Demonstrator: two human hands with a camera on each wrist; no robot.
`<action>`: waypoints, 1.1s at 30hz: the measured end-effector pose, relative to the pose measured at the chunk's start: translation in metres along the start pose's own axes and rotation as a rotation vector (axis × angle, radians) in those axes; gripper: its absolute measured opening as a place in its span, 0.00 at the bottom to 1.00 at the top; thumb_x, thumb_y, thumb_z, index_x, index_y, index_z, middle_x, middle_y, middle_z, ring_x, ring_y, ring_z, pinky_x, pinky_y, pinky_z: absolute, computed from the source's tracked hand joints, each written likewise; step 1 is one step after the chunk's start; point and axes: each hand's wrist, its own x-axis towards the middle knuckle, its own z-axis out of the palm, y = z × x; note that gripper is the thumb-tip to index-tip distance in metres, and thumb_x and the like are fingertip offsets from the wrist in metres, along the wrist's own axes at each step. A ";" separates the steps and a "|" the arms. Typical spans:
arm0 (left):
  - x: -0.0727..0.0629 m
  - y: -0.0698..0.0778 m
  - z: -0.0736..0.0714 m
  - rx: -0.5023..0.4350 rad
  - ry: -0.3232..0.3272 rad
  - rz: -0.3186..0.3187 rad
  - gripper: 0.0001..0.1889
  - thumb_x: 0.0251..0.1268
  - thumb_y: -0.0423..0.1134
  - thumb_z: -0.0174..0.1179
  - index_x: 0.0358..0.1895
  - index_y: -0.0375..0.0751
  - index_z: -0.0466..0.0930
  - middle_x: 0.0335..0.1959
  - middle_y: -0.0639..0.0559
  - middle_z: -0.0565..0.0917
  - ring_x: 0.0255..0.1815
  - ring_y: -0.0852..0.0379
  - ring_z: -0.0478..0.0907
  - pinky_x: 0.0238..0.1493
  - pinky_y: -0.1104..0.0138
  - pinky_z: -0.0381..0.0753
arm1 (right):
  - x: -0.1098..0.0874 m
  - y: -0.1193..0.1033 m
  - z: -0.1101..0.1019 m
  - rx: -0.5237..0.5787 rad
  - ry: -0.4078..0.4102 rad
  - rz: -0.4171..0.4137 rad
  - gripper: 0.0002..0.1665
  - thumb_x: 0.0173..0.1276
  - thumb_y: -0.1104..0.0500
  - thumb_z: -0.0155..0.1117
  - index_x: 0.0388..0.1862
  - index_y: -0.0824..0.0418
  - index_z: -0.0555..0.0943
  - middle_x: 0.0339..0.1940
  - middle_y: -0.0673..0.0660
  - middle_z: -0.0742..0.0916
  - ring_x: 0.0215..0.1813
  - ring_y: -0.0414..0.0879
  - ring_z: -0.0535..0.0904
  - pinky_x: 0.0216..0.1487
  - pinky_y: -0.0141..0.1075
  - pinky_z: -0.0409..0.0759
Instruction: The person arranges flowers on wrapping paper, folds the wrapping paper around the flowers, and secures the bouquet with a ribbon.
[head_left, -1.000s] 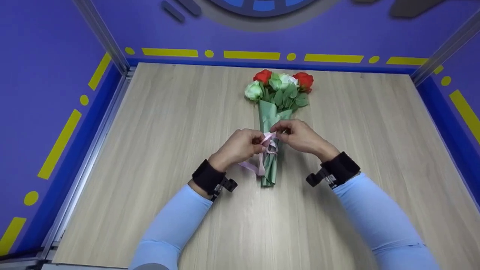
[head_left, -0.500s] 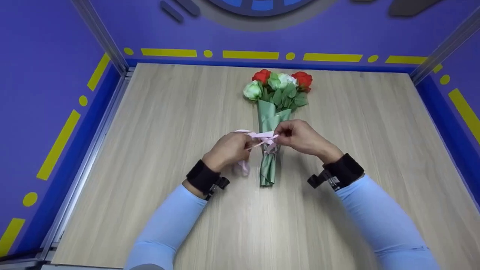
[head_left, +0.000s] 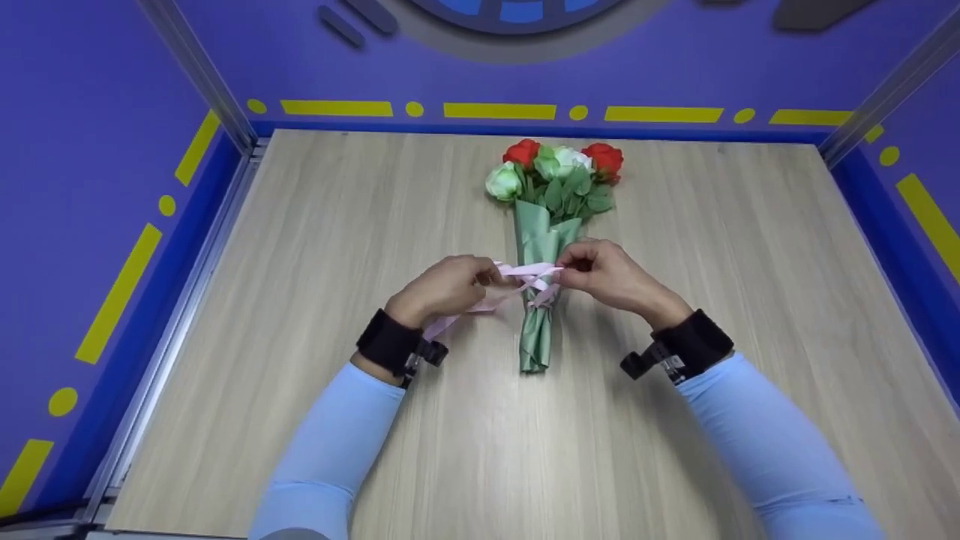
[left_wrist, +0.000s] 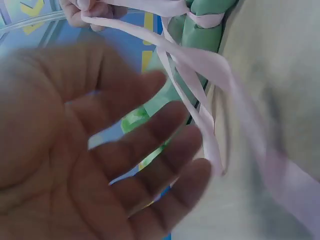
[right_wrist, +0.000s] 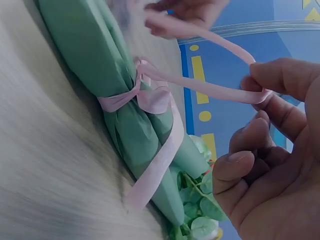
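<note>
A bouquet wrapped in green paper (head_left: 534, 330) lies on the table, with red roses (head_left: 602, 159) and pale green-white blooms (head_left: 503, 181) at its far end. Round its narrow part runs a pink ribbon (right_wrist: 118, 101), knotted at the front, with one end (right_wrist: 159, 165) hanging loose over the paper. My right hand (head_left: 619, 276) pinches a bend of the ribbon between thumb and index finger, just right of the stems. On the left side, my left hand (head_left: 444, 286) is spread with relaxed fingers (left_wrist: 165, 155); ribbon strands (left_wrist: 215, 65) pass just beyond the fingertips.
The wooden table (head_left: 337, 225) is bordered by blue walls (head_left: 90, 150) with yellow markings. Black bands with small cameras sit on both wrists, such as the left wristband (head_left: 390, 343). A long ribbon tail (head_left: 441, 325) trails beside the left wrist.
My left hand has moved left from the knot, and its fingers have loosened. The right hand has shifted slightly right with the ribbon, and the loop at the knot has changed shape.
</note>
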 end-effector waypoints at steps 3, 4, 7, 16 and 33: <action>0.015 0.004 0.007 0.046 0.119 -0.023 0.18 0.72 0.32 0.58 0.62 0.40 0.84 0.51 0.42 0.86 0.53 0.45 0.82 0.58 0.53 0.81 | 0.000 0.001 0.000 0.016 -0.004 0.004 0.05 0.72 0.62 0.69 0.38 0.64 0.88 0.32 0.51 0.83 0.33 0.41 0.75 0.34 0.30 0.72; 0.020 0.004 0.010 0.091 0.141 -0.024 0.18 0.72 0.34 0.60 0.63 0.40 0.84 0.51 0.42 0.86 0.53 0.44 0.82 0.58 0.53 0.80 | 0.000 0.001 0.000 0.022 -0.005 0.007 0.05 0.72 0.62 0.70 0.38 0.64 0.88 0.32 0.50 0.83 0.33 0.41 0.76 0.34 0.30 0.72; 0.030 0.003 0.014 0.162 0.192 -0.042 0.14 0.72 0.39 0.64 0.57 0.40 0.88 0.49 0.42 0.86 0.51 0.42 0.81 0.55 0.53 0.80 | 0.000 0.002 0.001 0.040 -0.010 0.019 0.05 0.71 0.62 0.69 0.38 0.64 0.89 0.30 0.49 0.84 0.32 0.40 0.76 0.33 0.30 0.71; 0.030 -0.006 0.004 -0.622 0.308 -0.245 0.16 0.81 0.36 0.49 0.65 0.34 0.68 0.39 0.38 0.89 0.21 0.55 0.84 0.32 0.57 0.89 | -0.002 0.006 0.000 0.029 0.026 0.061 0.06 0.72 0.61 0.70 0.36 0.63 0.88 0.27 0.49 0.81 0.30 0.41 0.72 0.31 0.31 0.67; 0.030 -0.008 0.023 0.443 0.086 0.184 0.08 0.71 0.41 0.68 0.46 0.43 0.91 0.49 0.45 0.87 0.56 0.43 0.79 0.62 0.52 0.75 | -0.004 0.009 -0.003 0.024 0.000 0.060 0.07 0.72 0.60 0.70 0.35 0.63 0.87 0.26 0.47 0.79 0.28 0.40 0.70 0.29 0.30 0.65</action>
